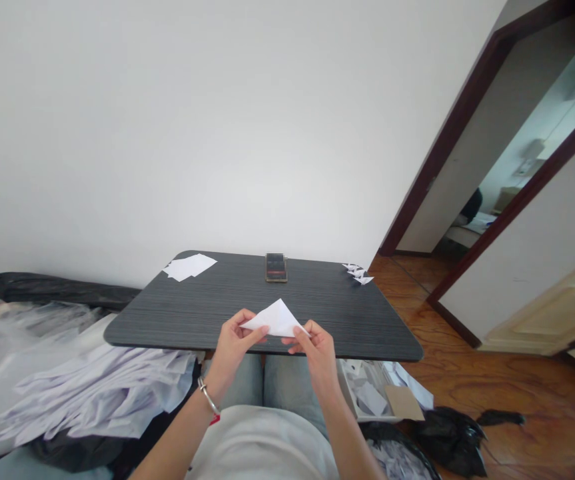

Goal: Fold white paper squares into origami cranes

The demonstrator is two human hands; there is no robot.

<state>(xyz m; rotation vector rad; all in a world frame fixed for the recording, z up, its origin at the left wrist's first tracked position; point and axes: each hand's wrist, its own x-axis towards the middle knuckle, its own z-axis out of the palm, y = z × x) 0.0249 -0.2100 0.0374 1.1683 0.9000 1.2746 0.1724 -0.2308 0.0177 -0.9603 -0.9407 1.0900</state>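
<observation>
So you've got the dark counter (167, 320) in front, and your left hand (234, 337) and right hand (317, 343) are each pinching a corner of the white paper triangle (278, 321) over its near edge. I'd call that one partway folded. The flat sheets (190, 267) at far left look untouched, the phone (276, 268) sits mid-back, and the tiny folded pieces (364, 280) at far right look finished.

White wall (217, 133), wooden floor (522, 383)
</observation>
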